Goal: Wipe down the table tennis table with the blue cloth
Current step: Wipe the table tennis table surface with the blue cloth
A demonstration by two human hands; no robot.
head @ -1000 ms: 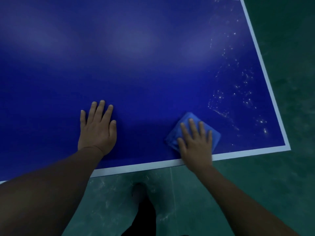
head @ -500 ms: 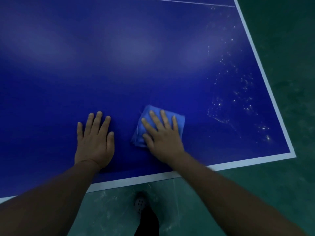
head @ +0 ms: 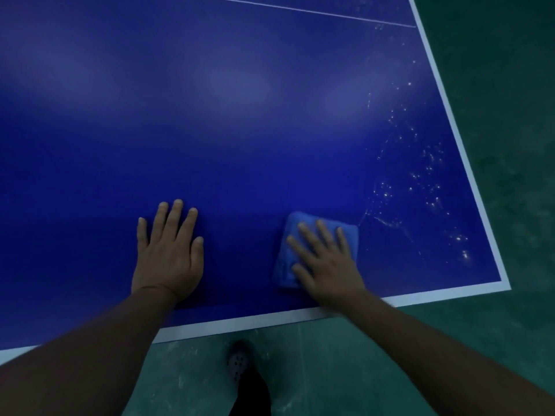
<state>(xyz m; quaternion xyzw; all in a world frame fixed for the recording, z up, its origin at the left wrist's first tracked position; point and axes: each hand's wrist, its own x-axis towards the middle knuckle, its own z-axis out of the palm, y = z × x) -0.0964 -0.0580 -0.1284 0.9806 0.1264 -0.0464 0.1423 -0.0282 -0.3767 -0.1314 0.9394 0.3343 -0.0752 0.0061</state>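
Left hand (head: 169, 253) is just planted flat on the blue table (head: 240, 130), fingers straight and holding nothing, a bit in from the near white edge line (head: 270, 321). Over to the right, the right hand (head: 326, 262) is pressed palm-down on the folded cloth (head: 303, 223) with fingers spread out flat, not curled round it, so the cloth sits under the fingers and pokes out past them on the far and left sides. The cloth is roughly square, tilted slightly, no real long axis, near the table's right corner, with white specks (head: 426, 187) scattered further right.
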